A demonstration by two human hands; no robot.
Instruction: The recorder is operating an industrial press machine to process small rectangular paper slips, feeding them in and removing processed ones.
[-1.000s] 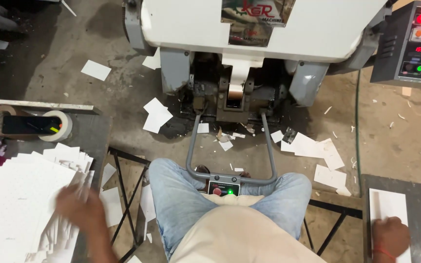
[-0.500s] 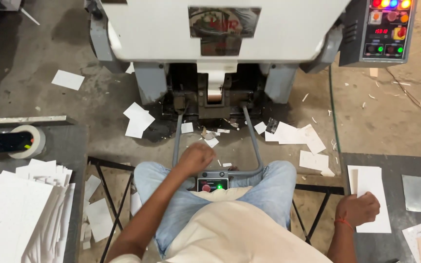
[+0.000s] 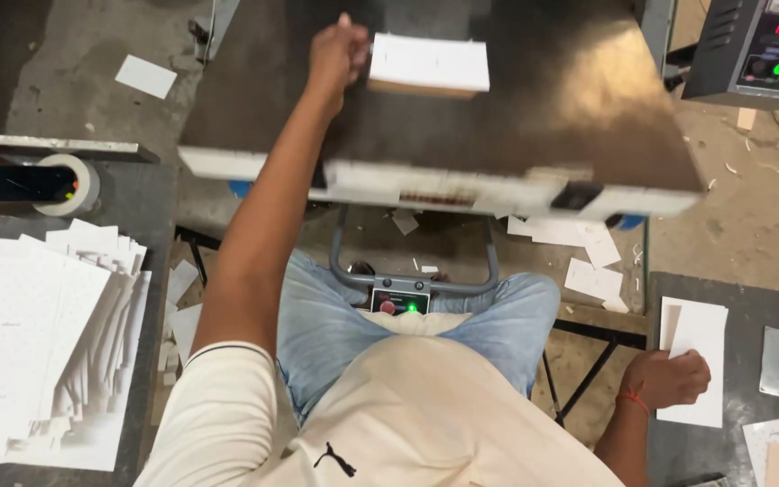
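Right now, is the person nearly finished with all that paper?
Not nearly. The left hand holds a small white card stack on the dark machine plate. The right hand rests on a white sheet. A big pile of white sheets waits beside them.

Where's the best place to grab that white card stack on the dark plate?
Grip the card stack by its two short ends, coming from above. It lies flat on the plate, so its underside is closed off. The left hand is at its left end; the right end is bare.
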